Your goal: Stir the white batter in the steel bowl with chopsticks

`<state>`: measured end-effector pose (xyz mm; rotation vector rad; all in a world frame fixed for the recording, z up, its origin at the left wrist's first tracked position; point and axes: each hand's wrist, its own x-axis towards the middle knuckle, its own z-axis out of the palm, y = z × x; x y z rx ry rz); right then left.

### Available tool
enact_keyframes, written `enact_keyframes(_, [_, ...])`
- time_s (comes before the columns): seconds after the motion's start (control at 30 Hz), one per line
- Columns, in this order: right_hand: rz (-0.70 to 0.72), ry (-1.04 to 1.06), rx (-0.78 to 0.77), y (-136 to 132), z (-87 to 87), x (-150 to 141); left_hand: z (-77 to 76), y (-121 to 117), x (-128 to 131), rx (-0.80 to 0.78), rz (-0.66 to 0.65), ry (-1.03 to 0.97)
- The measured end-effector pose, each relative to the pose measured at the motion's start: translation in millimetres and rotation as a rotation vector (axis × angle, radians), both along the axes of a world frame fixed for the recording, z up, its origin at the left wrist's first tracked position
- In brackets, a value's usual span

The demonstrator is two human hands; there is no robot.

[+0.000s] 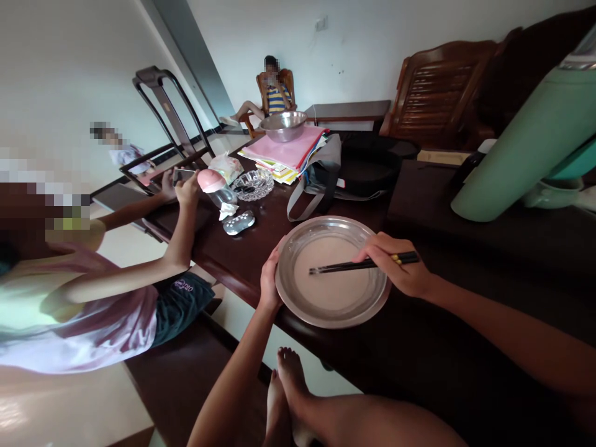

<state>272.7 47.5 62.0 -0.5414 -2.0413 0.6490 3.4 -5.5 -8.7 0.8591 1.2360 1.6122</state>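
Note:
A wide metal basin point(333, 319) stands at the edge of the dark wooden table. Inside it lies a pale, smooth, milky mixture point(333, 288). My left hand point(270, 276) grips the basin's left rim, its fingers partly hidden by the wall. Black chopsticks point(344, 266) with gold bands are pinched in my right hand point(400, 264) above the basin's right side. Their tips reach over the middle of the mixture; whether they dip into it I cannot tell.
Beyond the basin are a grey-and-black bag point(326, 164), stacked papers point(279, 152) bearing a metal bowl point(284, 127), a glass ashtray point(252, 185), a pink-lidded bottle point(212, 181) and a dark patterned case point(239, 222). A green flask point(507, 149) stands right. A person holding a phone point(184, 177) sits left.

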Motion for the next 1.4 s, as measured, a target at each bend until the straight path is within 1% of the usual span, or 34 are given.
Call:
enact_keyframes(0.07, [-0.021, -0.01, -0.002, 1.6, -0.9, -0.9, 0.1, -0.2, 0.2, 0.005, 0.001, -0.007])
enact_keyframes(0.13, [-0.09, 0.025, -0.013, 3.0, -0.6, 0.3, 0.1, 0.0, 0.5, 0.007, -0.003, -0.016])
enact_keyframes(0.17, [-0.101, 0.049, -0.025, 3.2, -0.1, 1.2, 0.1, 0.2, 0.6, 0.007, -0.007, -0.018])
enact_keyframes(0.23, [-0.077, 0.074, -0.045, 2.5, 0.6, 2.4, 0.1, 0.7, 0.9, 0.007, -0.014, -0.02])
enact_keyframes(0.33, [0.0, 0.021, -0.044, 1.3, 0.0, 1.1, -0.5, 1.2, 0.9, 0.009, -0.02, -0.02])
enact_keyframes(0.4, [-0.018, -0.012, -0.033, 1.7, -0.4, 0.3, -1.3, 1.4, 0.5, 0.015, -0.019, -0.011])
enact_keyframes(0.5, [-0.106, 0.034, -0.04, 2.6, 0.8, 2.2, -2.6, 1.5, -0.2, 0.017, -0.014, -0.003])
enact_keyframes(0.53, [-0.103, 0.058, -0.051, 2.6, 1.5, 3.0, -2.9, 1.6, -0.3, 0.015, -0.012, -0.005])
enact_keyframes(0.6, [-0.043, 0.076, -0.063, 2.3, 2.5, 3.7, -3.0, 1.5, -0.4, 0.012, -0.013, -0.015])
enact_keyframes(0.67, [0.009, 0.024, -0.042, 2.1, 2.7, 2.6, -2.5, 1.3, -0.1, 0.012, -0.015, -0.029])
enact_keyframes(0.73, [-0.011, -0.036, -0.009, 2.5, 2.4, 1.3, -1.6, 1.1, 0.2, 0.017, -0.018, -0.035])
enact_keyframes(0.83, [-0.092, 0.005, 0.012, 2.9, 2.6, 2.2, -0.7, 0.9, 0.6, 0.018, -0.016, -0.028])
enact_keyframes(0.9, [-0.076, 0.055, -0.01, 2.6, 2.8, 3.5, -0.3, 1.0, 0.7, 0.009, -0.015, -0.023])
enact_keyframes(1.0, [-0.004, 0.013, -0.039, 2.6, 1.9, 3.0, 0.7, 1.4, 1.2, 0.009, -0.024, -0.012])
enact_keyframes(1.1, [-0.043, -0.033, -0.013, 4.0, 0.1, 1.6, 3.0, 1.2, 2.5, 0.012, -0.036, -0.024])
enact_keyframes(1.17, [-0.079, 0.007, -0.007, 4.7, -0.3, 2.0, 4.9, 0.7, 3.6, 0.005, -0.04, -0.036])
enact_keyframes(1.23, [-0.061, 0.04, -0.029, 4.4, -0.2, 2.8, 6.2, 0.2, 4.3, -0.001, -0.04, -0.036])
enact_keyframes(1.33, [-0.003, -0.002, -0.041, 3.6, 0.2, 2.5, 5.6, 0.4, 4.1, 0.002, -0.033, -0.017])
enact_keyframes(1.4, [-0.036, -0.02, -0.023, 3.6, 0.8, 1.8, 4.1, 0.8, 3.3, 0.01, -0.024, -0.005])
